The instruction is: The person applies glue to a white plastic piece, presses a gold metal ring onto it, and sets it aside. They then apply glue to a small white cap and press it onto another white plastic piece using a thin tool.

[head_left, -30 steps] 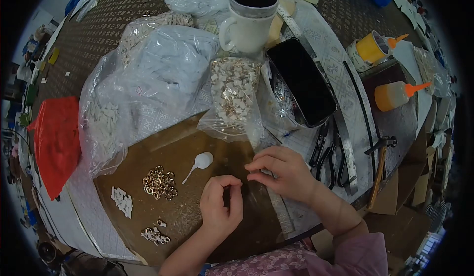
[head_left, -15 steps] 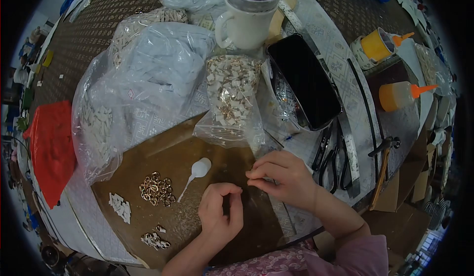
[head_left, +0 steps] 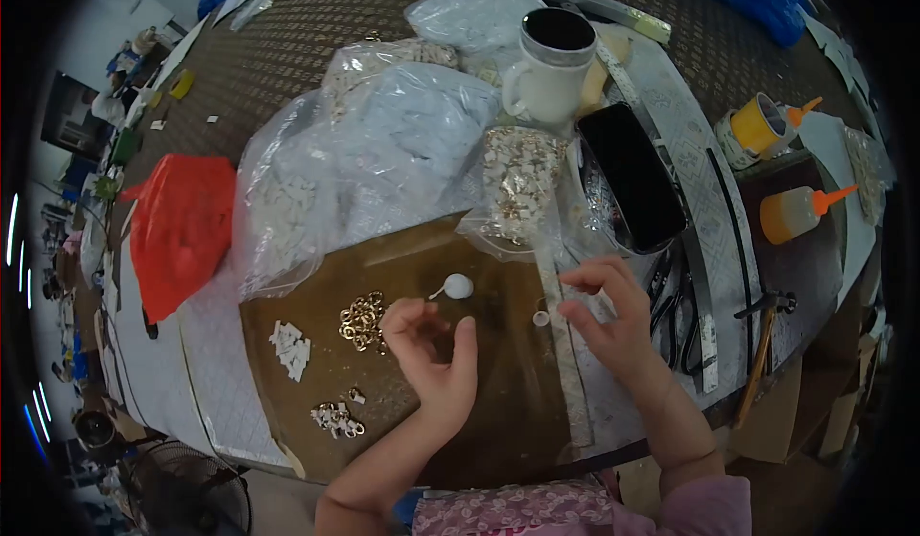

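My left hand (head_left: 433, 356) is over the brown board (head_left: 508, 402), its thumb and fingers apart and nothing visible between them. Just beyond its fingers lie a pile of gold-coloured clasps or rings (head_left: 362, 321) and a small white bottle (head_left: 458, 287) with a thin spout. My right hand (head_left: 609, 318) hangs over the board's right edge, fingers apart, beside a small round whitish piece (head_left: 540, 319). On the board's left are small white strips (head_left: 289, 350), with a little heap of metal rings and white pieces (head_left: 337, 419) nearer me.
Behind the board are clear plastic bags (head_left: 407, 134), a bag of small pieces (head_left: 518, 177), a white mug (head_left: 553, 71) and a black phone (head_left: 632, 174). A red bag (head_left: 182, 229) lies left. Orange-tipped bottles (head_left: 788, 214), pliers (head_left: 676, 311) and a hammer (head_left: 762, 344) are right.
The camera view has shifted, so the table's things appear farther right. My right hand's pinched fingers have spread, and a small round piece now shows beside it. My left thumb and fingers are wider apart.
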Tool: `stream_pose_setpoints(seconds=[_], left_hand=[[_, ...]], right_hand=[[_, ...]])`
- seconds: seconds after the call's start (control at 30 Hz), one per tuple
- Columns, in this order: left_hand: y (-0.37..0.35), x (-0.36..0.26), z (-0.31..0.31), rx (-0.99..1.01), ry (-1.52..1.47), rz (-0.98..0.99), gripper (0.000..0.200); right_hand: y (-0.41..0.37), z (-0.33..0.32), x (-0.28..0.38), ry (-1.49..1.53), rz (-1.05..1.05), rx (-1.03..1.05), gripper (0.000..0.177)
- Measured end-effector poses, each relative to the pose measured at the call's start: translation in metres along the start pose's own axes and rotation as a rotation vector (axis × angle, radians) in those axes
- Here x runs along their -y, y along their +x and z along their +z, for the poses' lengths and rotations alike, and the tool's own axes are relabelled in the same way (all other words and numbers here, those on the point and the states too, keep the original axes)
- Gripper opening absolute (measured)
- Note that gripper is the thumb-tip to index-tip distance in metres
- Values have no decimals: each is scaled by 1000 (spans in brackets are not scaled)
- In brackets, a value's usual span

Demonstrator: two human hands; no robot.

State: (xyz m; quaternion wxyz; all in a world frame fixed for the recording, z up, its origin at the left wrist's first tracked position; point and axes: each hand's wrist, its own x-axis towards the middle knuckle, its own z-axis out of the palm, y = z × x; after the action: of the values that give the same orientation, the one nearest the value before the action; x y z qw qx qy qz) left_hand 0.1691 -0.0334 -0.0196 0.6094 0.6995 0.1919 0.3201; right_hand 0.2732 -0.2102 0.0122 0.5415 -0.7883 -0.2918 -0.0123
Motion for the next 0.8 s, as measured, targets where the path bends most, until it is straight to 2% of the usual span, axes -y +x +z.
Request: stream_pose_setpoints(seconds=[0.03,0.1,0.23,0.27,0.37,0.47,0.57,0.67,0.8], left_hand=[[3,-1,1,23,28,3,61],[9,3,2,110,247,66,69],[14,0,8,221,330,156,58],[16,-3,8,211,396,213,46],[13,-1,6,211,409,211,37],[6,-11,1,195,290,156,33],[-9,-33,-11,333,260,182,36],[-25,-68,-24,537,204,76,37],[-21,-77,-44,643,99,55,31]], right_hand=[[1,3,5,31,32,-61,16],[0,5,4,13,-35,-85,14],[-4,8,8,8,-132,-131,13],[-3,8,9,-2,-169,-147,13],[-10,9,13,-10,-240,-137,15],[-16,18,41,43,-233,-134,22],[-19,31,73,18,-351,-112,27],[-33,46,98,678,132,25,29],[-38,69,89,646,113,-1,27]])
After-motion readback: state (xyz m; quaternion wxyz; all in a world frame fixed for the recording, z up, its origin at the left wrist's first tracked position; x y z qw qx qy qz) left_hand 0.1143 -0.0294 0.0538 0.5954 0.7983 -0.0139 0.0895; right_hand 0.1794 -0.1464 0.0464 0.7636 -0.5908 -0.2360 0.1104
